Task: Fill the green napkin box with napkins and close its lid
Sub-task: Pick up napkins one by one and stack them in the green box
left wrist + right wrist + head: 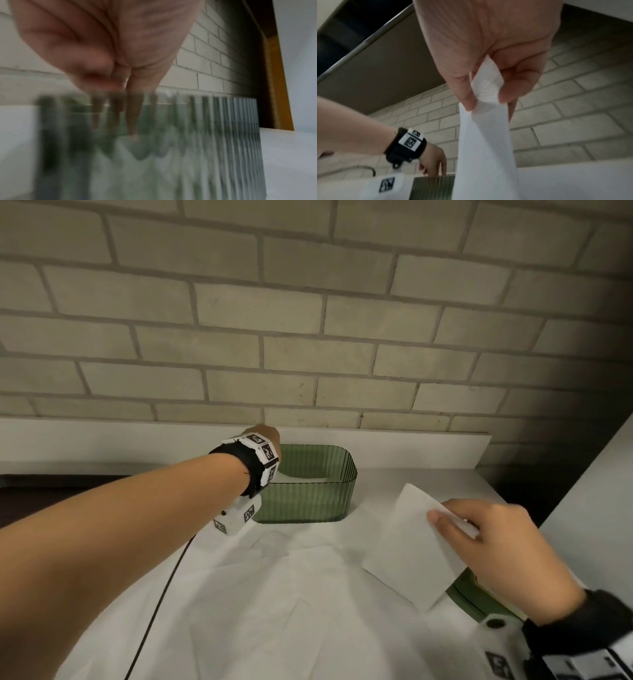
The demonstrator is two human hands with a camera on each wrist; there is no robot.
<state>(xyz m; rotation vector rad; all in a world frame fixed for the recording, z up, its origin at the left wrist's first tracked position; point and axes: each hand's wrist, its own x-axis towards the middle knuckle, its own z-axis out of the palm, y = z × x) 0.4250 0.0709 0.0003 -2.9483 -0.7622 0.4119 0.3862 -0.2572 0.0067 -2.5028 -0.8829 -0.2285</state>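
The green ribbed napkin box stands open near the back of the white table, with white napkins lying inside. My left hand reaches down into its left end. Through the blurred box wall, its straight fingers touch the napkins with nothing held. To the right, my right hand pinches a white napkin between thumb and fingers, above the table. That same napkin hangs from the pinch in the right wrist view. The green lid lies under my right wrist, partly hidden.
Several loose white napkins lie flat over the table front. A black cable runs across the left side. A white ledge and brick wall stand behind the box, and a white cabinet side rises on the right.
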